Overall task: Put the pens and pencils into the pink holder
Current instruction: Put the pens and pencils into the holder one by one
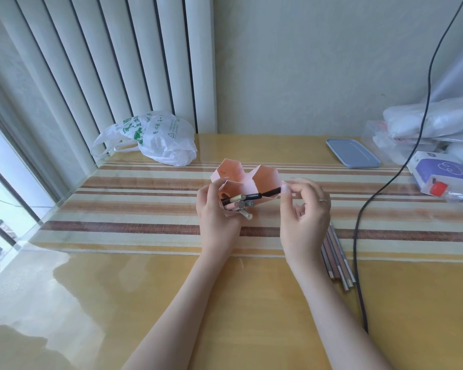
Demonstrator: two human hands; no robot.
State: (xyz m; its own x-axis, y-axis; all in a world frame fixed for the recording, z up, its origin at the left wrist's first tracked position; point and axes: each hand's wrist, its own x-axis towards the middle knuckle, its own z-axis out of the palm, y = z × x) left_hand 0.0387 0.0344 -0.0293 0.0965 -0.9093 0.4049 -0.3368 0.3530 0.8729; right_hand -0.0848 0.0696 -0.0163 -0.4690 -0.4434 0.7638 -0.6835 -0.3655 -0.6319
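Observation:
The pink holder (265, 177), made of hexagonal cells, stands in the middle of the striped table. My left hand (215, 217) grips its near cell, tilted toward me, with several pens (241, 205) poking out of it. My right hand (304, 209) pinches the end of a black pen (262, 194) between thumb and fingertips. That pen's other end lies in the near cell. Several brown pencils (338, 259) lie on the table just right of my right wrist.
A black cable (358, 236) runs down the table right of the pencils. A white plastic bag (155, 140) sits at the back left. A blue-grey lid (352, 153), a purple-white box (441, 172) and plastic packets are at the back right.

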